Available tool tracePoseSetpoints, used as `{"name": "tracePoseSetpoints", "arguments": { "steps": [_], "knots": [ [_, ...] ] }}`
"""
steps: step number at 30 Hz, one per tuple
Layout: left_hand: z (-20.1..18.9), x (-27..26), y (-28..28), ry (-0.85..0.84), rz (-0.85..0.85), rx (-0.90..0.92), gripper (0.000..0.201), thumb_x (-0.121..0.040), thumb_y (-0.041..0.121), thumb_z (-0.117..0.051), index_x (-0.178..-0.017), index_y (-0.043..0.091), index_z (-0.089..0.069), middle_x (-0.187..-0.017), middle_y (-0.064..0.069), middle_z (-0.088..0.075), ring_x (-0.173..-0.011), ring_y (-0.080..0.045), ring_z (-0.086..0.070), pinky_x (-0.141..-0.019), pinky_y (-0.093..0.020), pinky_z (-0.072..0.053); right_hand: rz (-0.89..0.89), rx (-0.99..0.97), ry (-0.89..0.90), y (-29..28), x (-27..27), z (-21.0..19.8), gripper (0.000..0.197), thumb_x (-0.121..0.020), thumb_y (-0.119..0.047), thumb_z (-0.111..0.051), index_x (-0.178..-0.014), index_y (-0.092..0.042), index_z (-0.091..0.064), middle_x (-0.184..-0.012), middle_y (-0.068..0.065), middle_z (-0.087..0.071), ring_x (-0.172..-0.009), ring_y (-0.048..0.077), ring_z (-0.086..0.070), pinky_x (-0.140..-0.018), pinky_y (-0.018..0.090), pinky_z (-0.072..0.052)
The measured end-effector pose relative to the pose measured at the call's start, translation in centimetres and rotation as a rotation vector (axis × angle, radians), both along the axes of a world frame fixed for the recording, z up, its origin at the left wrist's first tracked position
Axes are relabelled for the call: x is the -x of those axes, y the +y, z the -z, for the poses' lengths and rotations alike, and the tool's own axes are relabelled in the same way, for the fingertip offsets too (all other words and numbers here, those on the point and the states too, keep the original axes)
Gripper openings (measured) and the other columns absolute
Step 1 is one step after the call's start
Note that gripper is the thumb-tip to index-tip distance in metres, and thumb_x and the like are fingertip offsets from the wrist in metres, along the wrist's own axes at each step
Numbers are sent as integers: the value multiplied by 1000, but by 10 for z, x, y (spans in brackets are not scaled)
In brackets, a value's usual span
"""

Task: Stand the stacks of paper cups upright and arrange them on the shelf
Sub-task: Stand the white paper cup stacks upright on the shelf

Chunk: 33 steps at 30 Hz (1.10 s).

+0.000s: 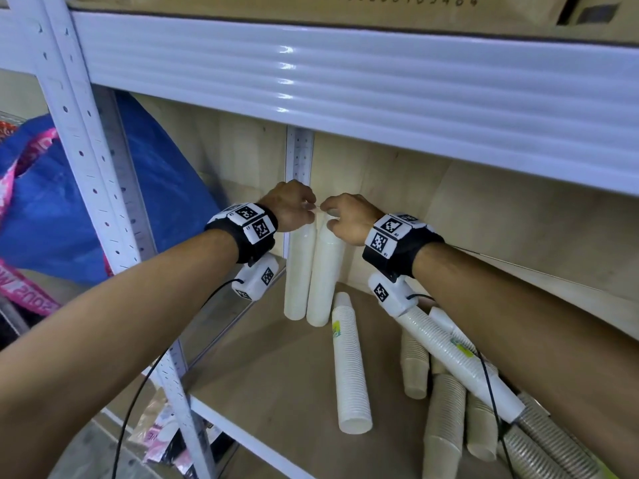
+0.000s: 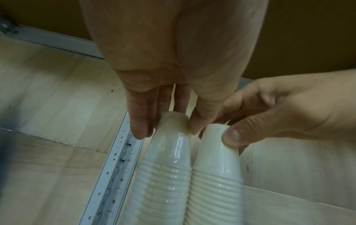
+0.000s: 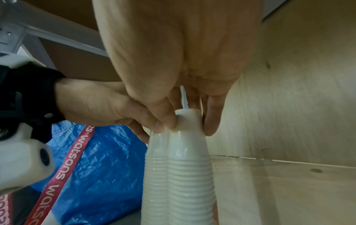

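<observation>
White paper cups in two upright stacks stand side by side, touching, at the far left of the wooden shelf board (image 1: 276, 368). The left hand (image 1: 288, 205) pinches the top of the left upright stack (image 1: 299, 271) between thumb and curled fingers (image 2: 138, 124). The right hand (image 1: 349, 219) grips the top of the right upright stack (image 1: 323, 281) the same way, thumb on the near side and fingers on the far side. Both stacks are sleeved in clear plastic wrap, bases up, close to the perforated white rear upright (image 1: 299, 150).

Nearer on the board, a white stack with a yellow-green label (image 1: 349, 368) lies on its side. To its right lie a long white stack (image 1: 460, 361), several tan stacks (image 1: 446, 420) and a grey stack (image 1: 543, 440), heaped across one another.

Left of the shelf frame sits a blue woven bag (image 1: 166, 188) with red Watsons-printed straps (image 3: 75, 152). A cardboard box (image 1: 345, 5) rests on the shelf above.
</observation>
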<state>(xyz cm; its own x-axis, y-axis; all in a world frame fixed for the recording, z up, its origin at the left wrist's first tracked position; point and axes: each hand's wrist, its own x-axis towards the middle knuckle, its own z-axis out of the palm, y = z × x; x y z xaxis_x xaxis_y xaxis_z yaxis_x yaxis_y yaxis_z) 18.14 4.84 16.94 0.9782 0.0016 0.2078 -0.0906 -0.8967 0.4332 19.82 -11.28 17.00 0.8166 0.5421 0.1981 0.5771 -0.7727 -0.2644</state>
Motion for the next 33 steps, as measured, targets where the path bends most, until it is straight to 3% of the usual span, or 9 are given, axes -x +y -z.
{"name": "tracePoseSetpoints", "arguments": {
  "steps": [9, 13, 15, 17, 22, 23, 25, 29, 33],
  "knots": [
    [2, -3, 3, -15, -20, 18, 41, -86, 37, -67, -124, 23, -62, -131, -4, -57, -118, -23, -56, -89, -28, -43, 59, 16, -30, 4, -8, -1, 27, -91, -25, -59, -104, -2, -66, -105, 11, -66, -96, 29, -63, -84, 41, -54],
    [-1, -1, 2, 48, 47, 28, 48, -90, 23, -63, -137, 20, -53, -142, -3, -51, -128, -20, -50, -103, -30, -41, 16, -3, -4, 2, -7, -2, 35, -91, -24, -59, -120, -5, -62, -120, 9, -63, -110, 25, -62, -93, 40, -52],
    [0, -1, 3, 51, 61, 0, 47, -92, 18, -60, -138, 18, -54, -144, -3, -50, -131, -21, -46, -101, -27, -36, -22, -14, 12, 1, -6, -2, 39, -91, -17, -57, -129, -9, -58, -132, 6, -58, -121, 21, -57, -100, 35, -48],
    [0, -2, 4, 51, 54, -14, 45, -93, 21, -60, -137, 17, -55, -143, -4, -50, -131, -22, -46, -98, -25, -35, -20, -8, 16, 1, -7, -3, 36, -91, -13, -55, -127, -8, -59, -134, 5, -58, -124, 21, -55, -102, 35, -46],
    [0, -3, 4, 26, 1, -19, 48, -91, 36, -63, -135, 19, -56, -142, -4, -49, -128, -24, -49, -98, -29, -38, 53, 2, 6, 1, -7, -5, 23, -89, -23, -60, -98, -1, -64, -98, 6, -65, -98, 28, -63, -81, 35, -53],
    [1, -2, 4, 31, 1, -7, 48, -90, 35, -64, -135, 19, -56, -143, -4, -49, -128, -23, -49, -98, -28, -38, 53, -2, 6, 0, -7, -5, 24, -89, -24, -60, -98, -2, -64, -99, 5, -64, -99, 27, -63, -81, 34, -52],
    [0, -1, 3, 52, 19, 20, 50, -90, 30, -64, -138, 20, -53, -144, -3, -49, -129, -21, -49, -101, -29, -40, 40, -10, 18, 0, -5, -6, 31, -89, -22, -60, -114, -4, -63, -118, 4, -63, -111, 23, -59, -91, 33, -50],
    [0, 2, 3, 62, 58, -22, 47, -92, 18, -58, -139, 16, -53, -145, -5, -47, -132, -23, -44, -99, -25, -34, -31, -35, 64, -2, -2, -9, 45, -92, -8, -53, -137, -11, -52, -142, 6, -51, -131, 17, -48, -96, 17, -35],
    [1, 1, 5, 24, 5, -21, 48, -91, 34, -63, -136, 17, -55, -144, -5, -48, -130, -24, -46, -98, -27, -35, 8, 1, 18, -1, -2, -10, 36, -95, -17, -57, -129, -5, -58, -139, 7, -54, -127, 22, -50, -92, 21, -36]
  ]
}}
